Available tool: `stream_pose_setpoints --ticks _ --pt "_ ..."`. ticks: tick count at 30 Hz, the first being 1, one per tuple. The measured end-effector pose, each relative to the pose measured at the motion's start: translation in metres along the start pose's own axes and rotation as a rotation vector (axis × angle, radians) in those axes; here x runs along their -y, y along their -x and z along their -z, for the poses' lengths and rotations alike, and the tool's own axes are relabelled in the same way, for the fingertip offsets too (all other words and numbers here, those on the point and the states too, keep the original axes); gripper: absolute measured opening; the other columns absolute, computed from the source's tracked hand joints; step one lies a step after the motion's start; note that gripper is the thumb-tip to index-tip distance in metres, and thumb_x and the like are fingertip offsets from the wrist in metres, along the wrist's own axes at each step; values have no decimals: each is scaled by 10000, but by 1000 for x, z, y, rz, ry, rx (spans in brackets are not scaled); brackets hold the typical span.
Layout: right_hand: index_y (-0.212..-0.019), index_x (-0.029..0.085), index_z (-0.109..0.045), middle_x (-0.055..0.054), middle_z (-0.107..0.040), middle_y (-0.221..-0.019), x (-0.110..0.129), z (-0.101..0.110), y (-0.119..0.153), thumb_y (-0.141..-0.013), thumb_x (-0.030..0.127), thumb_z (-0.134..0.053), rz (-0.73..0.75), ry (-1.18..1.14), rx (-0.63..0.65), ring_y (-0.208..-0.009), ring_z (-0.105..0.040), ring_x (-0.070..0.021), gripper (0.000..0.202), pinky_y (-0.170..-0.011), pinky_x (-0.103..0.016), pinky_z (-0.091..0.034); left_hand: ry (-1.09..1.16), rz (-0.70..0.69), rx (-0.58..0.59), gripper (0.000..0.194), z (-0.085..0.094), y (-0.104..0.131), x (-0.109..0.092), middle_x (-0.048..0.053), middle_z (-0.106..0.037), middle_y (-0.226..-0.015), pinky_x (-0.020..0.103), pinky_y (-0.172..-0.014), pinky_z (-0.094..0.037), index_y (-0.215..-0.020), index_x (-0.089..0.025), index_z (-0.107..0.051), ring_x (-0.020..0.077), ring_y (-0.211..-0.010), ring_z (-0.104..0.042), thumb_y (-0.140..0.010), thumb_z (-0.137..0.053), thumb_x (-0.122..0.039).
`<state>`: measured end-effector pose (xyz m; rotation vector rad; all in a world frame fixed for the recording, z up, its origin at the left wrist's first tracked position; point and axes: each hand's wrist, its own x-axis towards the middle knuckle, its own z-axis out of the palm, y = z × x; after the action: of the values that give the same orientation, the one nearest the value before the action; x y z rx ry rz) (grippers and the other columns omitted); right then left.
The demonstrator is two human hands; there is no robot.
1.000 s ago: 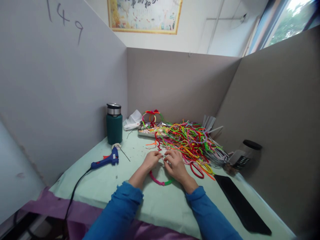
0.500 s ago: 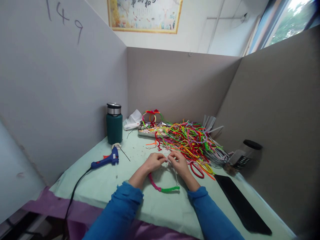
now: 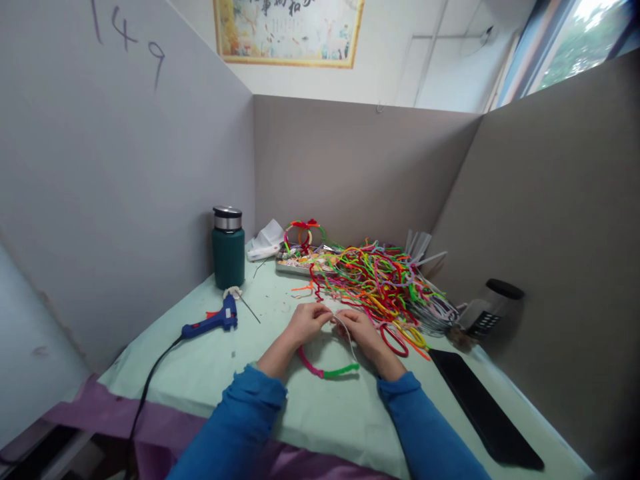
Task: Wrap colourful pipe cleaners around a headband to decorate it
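My left hand (image 3: 309,323) is closed in a pinch over the table, its fingertips almost meeting those of my right hand (image 3: 359,329). A fuzzy pink-and-green pipe cleaner band (image 3: 320,373) curves below them, its pink end passing behind my left hand. From my right fingertips a thin white strand (image 3: 350,339) bends down toward the green end; I cannot tell whether the two join. Both hands pinch near the strand's upper end. The exact spot between the fingertips is too small to make out.
A heap of coloured pipe cleaners (image 3: 380,273) lies behind my hands, beside a metal tray (image 3: 295,269). Red-handled scissors (image 3: 395,341) rest at right, near a black slab (image 3: 485,407) and a jar (image 3: 487,310). At left are a blue glue gun (image 3: 210,325) and a green bottle (image 3: 229,257).
My right hand has lowered slightly and its fingers have shifted. The white strand now bows out more clearly, and the green end of the band has tilted up a little.
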<state>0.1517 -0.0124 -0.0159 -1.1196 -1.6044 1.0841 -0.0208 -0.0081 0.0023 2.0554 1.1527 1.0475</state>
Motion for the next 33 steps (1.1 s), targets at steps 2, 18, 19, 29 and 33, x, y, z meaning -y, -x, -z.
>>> stream_pose_setpoints --ticks 2,18,19,29,33 --pt "-714 161 -640 -25 -573 -640 -2 -1 -2 -787 406 -556 78 45 -94 -564 -497 -133 269 -460 -228 -342 -30 75 -25 285 1 -2 2 26 -646 -672 212 -589 -351 -783 -126 -706 125 -628 -518 -775 -512 -335" --pt "-792 228 -654 -74 -535 -1075 2 0 3 -702 271 -726 665 588 -117 -1043 -496 -250 123 -886 -412 -399 70 348 36 202 -4 -3 12 -29 -444 -523 221 -481 -232 -641 -124 -589 87 -504 -376 -721 -512 -293" --pt "-800 230 -654 -73 -538 -1073 3 -1 4 -703 272 -726 674 628 -110 -1040 -495 -253 128 -880 -417 -398 104 363 50 198 -4 -3 12 -34 -428 -513 221 -471 -222 -631 -124 -575 81 -488 -358 -715 -522 -295" --pt "-824 219 -635 -76 -565 -1040 8 -2 8 -796 257 -627 729 791 -127 -1012 -485 -247 48 -871 -422 -371 355 486 138 149 -3 -1 6 -76 -302 -448 209 -398 -163 -632 -160 -487 50 -378 -245 -701 -540 -280" --pt "-836 218 -620 -77 -569 -1047 11 -3 9 -815 232 -587 739 826 -97 -1002 -479 -248 42 -893 -442 -347 383 492 141 151 -2 -1 5 -78 -288 -445 210 -398 -169 -636 -157 -500 50 -376 -241 -695 -547 -288"
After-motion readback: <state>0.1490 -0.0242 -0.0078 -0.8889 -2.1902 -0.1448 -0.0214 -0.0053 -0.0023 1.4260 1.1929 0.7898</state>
